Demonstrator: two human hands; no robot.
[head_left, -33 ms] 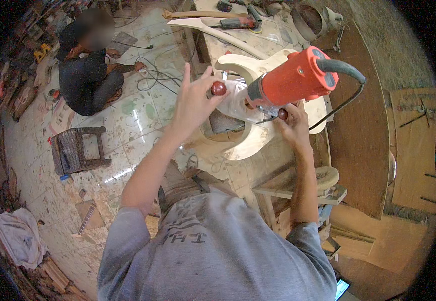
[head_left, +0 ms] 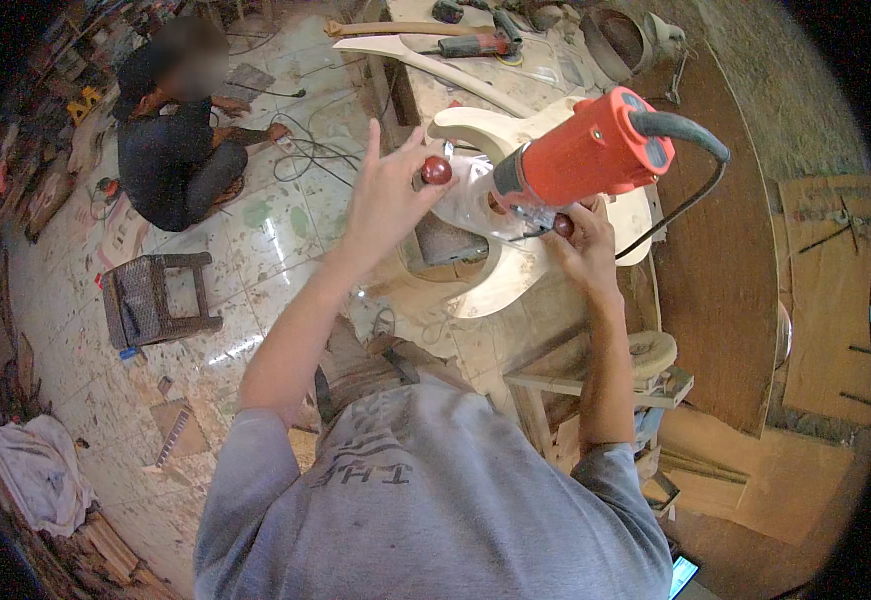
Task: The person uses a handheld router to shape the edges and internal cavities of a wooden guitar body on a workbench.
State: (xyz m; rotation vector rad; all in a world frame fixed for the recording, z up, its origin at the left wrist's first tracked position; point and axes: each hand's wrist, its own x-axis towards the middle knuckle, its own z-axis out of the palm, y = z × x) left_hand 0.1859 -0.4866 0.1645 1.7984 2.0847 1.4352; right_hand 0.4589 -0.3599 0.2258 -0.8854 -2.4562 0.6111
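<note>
Left hand (head_left: pixel 387 195): closed loosely on the dark red round knob (head_left: pixel 436 170) at the router's left side, index finger raised straight up.
Right hand (head_left: pixel 583 245): wrapped around the opposite dark red knob (head_left: pixel 562 226), mostly hidden under the motor body.
Router (head_left: pixel 585 150): orange-red motor housing, tilted, black cord (head_left: pixel 690 190) looping off its top; clear base plate resting on the workpiece.
Workpiece (head_left: pixel 500 275): pale curved wooden piece with cut-out openings, lying on the surface (head_left: pixel 715 290), directly beneath the router.
Behind: second curved wooden piece (head_left: pixel 425 62) and another power tool (head_left: pixel 475 44) further up the surface.
Floor (head_left: pixel 255 240): glossy tiles, small dark stool (head_left: pixel 155 297), white cloth (head_left: pixel 40 470).
Other person (head_left: pixel 170 130): crouched on the floor, well apart.
</note>
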